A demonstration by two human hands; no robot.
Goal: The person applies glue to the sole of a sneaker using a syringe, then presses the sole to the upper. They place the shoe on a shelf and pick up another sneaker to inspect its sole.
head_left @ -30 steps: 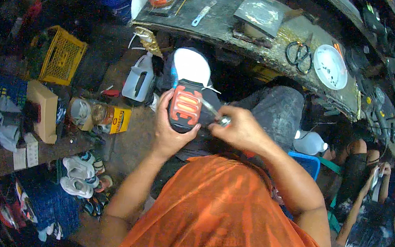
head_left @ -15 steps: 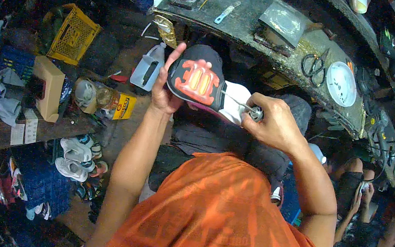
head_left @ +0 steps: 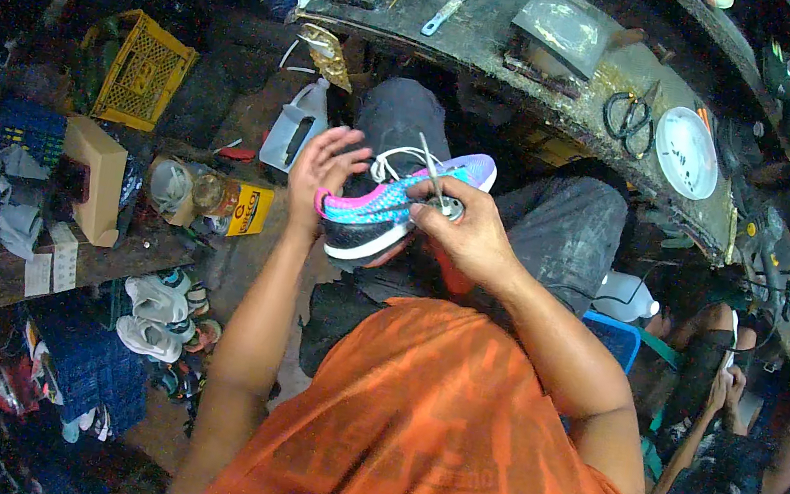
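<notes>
A sneaker (head_left: 376,206) in blue, pink and purple with white laces is held above my lap, its upper facing up and its black and white heel toward my left. My right hand (head_left: 470,229) is closed round an awl, whose thin metal shaft (head_left: 430,165) points up and away across the shoe. The fingers of that hand also touch the sneaker's near side. My left hand (head_left: 322,176) is at the heel with its fingers spread and a little blurred. Whether its palm presses on the heel is hard to tell.
Along the workbench (head_left: 484,42) ahead lie a putty knife (head_left: 447,12), a metal block (head_left: 561,30), scissors (head_left: 627,121) and a white bowl (head_left: 686,153). A cut plastic jug (head_left: 295,127) and a yellow crate (head_left: 145,70) stand left. Another person's hands (head_left: 727,387) work at the right.
The sneaker has been turned over from its orange and black sole to its upper. My left hand's fingers have come off the sole, and the awl's shaft now points upward.
</notes>
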